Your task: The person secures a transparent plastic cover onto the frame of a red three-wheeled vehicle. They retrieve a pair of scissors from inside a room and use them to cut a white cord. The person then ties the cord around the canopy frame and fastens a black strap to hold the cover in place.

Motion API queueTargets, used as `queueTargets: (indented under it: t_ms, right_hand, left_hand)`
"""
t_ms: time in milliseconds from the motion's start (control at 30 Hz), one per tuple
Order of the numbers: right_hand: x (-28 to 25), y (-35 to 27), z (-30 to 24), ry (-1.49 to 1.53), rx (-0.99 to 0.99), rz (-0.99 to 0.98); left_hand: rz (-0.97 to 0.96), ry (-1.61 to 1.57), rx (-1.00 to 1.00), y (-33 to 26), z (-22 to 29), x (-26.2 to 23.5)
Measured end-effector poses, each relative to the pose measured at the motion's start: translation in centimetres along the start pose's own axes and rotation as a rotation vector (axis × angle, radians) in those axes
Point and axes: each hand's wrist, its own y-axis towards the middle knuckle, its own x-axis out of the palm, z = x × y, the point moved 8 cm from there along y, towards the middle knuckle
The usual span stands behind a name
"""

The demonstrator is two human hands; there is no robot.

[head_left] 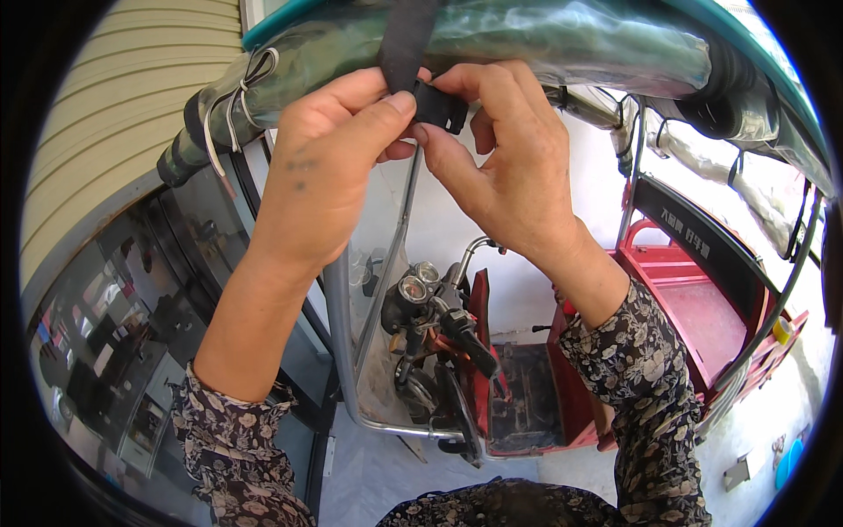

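Note:
A wide black strap (407,39) hangs over a rolled-up clear plastic sheet (562,44) under the canopy. At its lower end is a small black plastic buckle (438,107). My left hand (325,167) pinches the strap end beside the buckle, thumb on the near side. With thumb and fingers, my right hand (525,158) grips the buckle from its right. Part of the strap behind my left fingers is hidden. Both arms are raised, bringing the hands close together.
Below stands a red three-wheeler with handlebars (465,338), round gauges (413,288) and a red cargo bed (694,307). A grey metal frame (342,351) rises at the left, by a glass door (176,263). Pale cords (241,97) tie the roll's left part.

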Motion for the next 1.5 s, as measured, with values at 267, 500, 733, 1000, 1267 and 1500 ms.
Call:
queueTargets:
  t_ms: [267,500,733,1000,1267,1500]
  right_hand:
    - [0.5,0.0,0.5,-0.025,-0.033,0.033]
    - [0.2,-0.4,0.8,0.053,-0.049,-0.011]
    - [0.0,0.0,0.7,0.012,-0.057,0.02]
    - [0.2,-0.2,0.6,0.051,-0.056,-0.012]
    - [0.3,0.1,0.5,0.007,-0.073,-0.03]
    - [0.4,0.0,0.5,0.036,-0.079,-0.042]
  left_hand:
    - [-0.009,-0.005,0.037,0.2,-0.5,0.7]
    - [0.031,0.193,0.048,-0.2,0.2,0.3]
    - [0.017,0.128,0.046,0.1,-0.3,0.8]
    - [0.046,0.2,0.08,-0.2,0.6,0.5]
    - [0.063,0.217,0.087,0.0,0.5,0.4]
    - [0.089,0.306,0.124,-0.2,1.4,0.0]
